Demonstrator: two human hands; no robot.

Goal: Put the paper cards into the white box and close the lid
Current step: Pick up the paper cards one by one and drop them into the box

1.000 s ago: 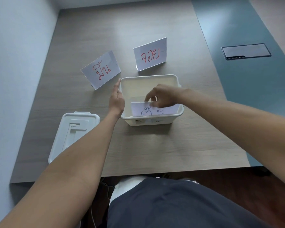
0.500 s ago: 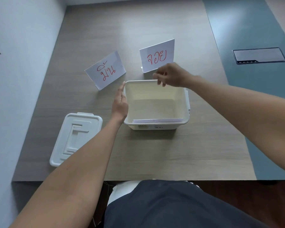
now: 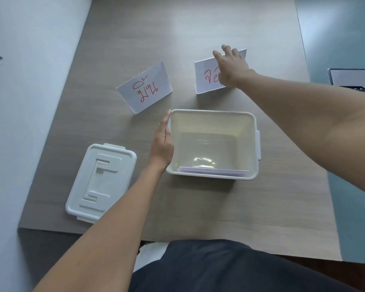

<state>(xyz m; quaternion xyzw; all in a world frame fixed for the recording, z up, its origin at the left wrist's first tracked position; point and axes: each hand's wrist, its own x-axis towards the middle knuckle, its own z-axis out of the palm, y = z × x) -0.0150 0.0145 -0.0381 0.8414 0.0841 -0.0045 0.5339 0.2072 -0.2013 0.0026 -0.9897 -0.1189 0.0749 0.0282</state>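
Lid (image 3: pixel 100 182): lies flat on the table (image 3: pixel 198 207) at lower left, apart from the box; unchanged from earlier frames.
White box (image 3: pixel 255 144): open, at frame centre. Paper cards (image 3: pixel 213 171) are stacked flat against its near wall, half hidden by the rim; a second ago one was still being lowered in.
Left hand (image 3: pixel 161 144): laid flat against the box's left wall, fingers straight and together, as before.
Left card (image 3: pixel 144 88): stands upright beyond the box, at upper centre-left, untouched.
Right card (image 3: pixel 207 76): upright at upper centre-right; its red writing is partly covered.
Right hand (image 3: pixel 230 66): has been moved from the box to this card; fingers are spread over its top edge, a closed grip cannot be confirmed.
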